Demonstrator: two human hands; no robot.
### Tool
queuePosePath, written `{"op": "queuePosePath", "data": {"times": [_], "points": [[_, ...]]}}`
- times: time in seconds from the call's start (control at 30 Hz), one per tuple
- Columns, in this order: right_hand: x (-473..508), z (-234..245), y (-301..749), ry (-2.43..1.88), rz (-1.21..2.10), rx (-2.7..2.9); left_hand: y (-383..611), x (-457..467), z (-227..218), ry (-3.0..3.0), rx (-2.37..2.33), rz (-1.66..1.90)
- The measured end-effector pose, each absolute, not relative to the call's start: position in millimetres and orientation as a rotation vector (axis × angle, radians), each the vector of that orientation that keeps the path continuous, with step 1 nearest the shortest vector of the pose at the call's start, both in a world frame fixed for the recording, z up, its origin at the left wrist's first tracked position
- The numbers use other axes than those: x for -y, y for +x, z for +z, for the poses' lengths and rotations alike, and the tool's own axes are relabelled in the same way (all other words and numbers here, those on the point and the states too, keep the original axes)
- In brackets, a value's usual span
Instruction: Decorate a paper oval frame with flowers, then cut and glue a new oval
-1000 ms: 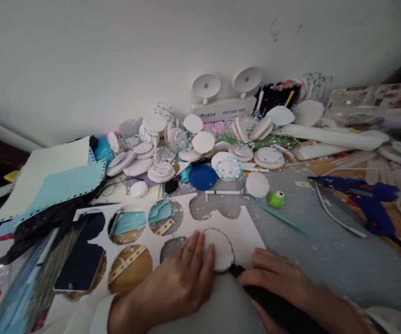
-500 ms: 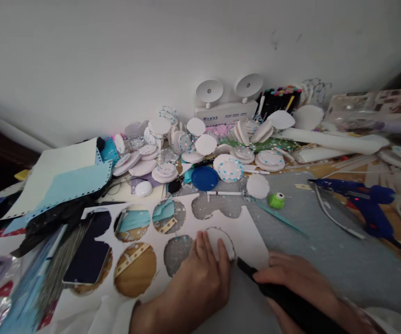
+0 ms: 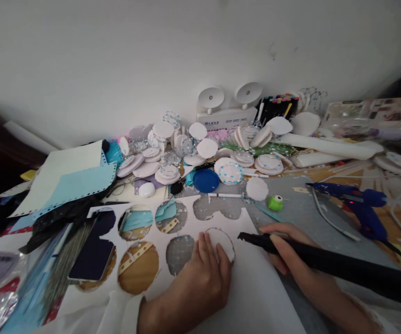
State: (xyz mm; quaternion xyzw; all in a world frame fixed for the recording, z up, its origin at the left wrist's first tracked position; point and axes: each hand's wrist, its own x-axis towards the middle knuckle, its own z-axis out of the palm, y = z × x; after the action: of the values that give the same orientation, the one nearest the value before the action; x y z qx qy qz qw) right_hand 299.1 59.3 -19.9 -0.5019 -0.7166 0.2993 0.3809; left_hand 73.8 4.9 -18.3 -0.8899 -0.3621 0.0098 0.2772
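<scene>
My left hand [image 3: 200, 278] lies flat, fingers stretched out, on a white foam sheet [image 3: 249, 260] with several round holes cut in it. Its fingertips press on a partly cut white disc [image 3: 223, 241]. My right hand [image 3: 290, 260] is closed round a long black cutting tool [image 3: 325, 262]. The tool is lifted off the sheet, and its tip points left, just right of the disc.
A pile of white foam discs [image 3: 200, 148] and a blue lid [image 3: 205, 180] lie at the back. A blue glue gun [image 3: 356, 204] rests at the right, a green punch [image 3: 275, 202] near the middle, a phone [image 3: 94, 255] and paper sheets [image 3: 68, 178] at the left.
My right hand has raised the black tool from the disc's lower edge and swung it up to the right. My left hand has stayed pressed on the disc.
</scene>
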Motion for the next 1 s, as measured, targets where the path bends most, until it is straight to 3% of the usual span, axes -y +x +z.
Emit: {"op": "queuePosePath", "data": {"times": [0.2,0.43,1.0], "points": [[-85,-7,278,-1.247,0.873,1.9,67,8,-31,-2.411,1.23,-0.143],[-82,-18,259,-1.165,0.931,1.97,54,5,-34,-2.586,1.128,-0.258],[-82,-13,270,-0.746,0.555,2.299,58,5,-29,-2.598,1.195,-0.184]]}}
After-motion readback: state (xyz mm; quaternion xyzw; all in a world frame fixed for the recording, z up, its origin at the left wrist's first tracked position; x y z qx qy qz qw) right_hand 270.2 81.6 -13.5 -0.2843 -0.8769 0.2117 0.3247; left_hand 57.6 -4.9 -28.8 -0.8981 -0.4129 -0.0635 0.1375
